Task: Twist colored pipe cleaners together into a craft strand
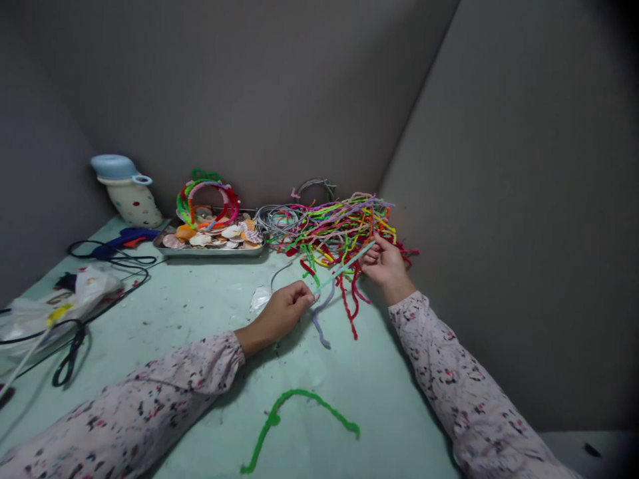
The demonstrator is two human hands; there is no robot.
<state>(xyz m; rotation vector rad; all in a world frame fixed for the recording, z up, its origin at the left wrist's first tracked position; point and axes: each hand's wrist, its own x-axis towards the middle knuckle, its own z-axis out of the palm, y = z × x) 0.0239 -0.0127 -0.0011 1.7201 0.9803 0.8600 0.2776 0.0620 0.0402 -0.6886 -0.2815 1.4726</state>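
Fuzzy stems on a pale green surface (174, 313), with clock directions taken from the centre of the view. A pale green stem (344, 268) runs taut just off centre, between 4 and 5 o'clock. The left hand (282, 307), at 7 o'clock, pinches its nearer end between thumb and finger; the right hand (387, 265), between 3 and 4 o'clock, pinches the farther end. Both tips are hidden by the fingers.

A tangled pile of coloured stems (344, 223) extends from the centre toward 1 o'clock, partly covered by the right hand; its single strands are hard to separate. A bent green stem (298, 392) lies at 6 o'clock.

At 9 o'clock, a metal tray (214, 253) holds seashells (200, 239), with colourful hoops (234, 206) above them. Between 9 and 10 o'clock stands a bottle (132, 201), its small coloured marks too indistinct to make out. A plastic bag (30, 316), between 8 and 9 o'clock, is cut off by the left edge. Both patterned sleeves (444, 359) run out of view at the bottom.
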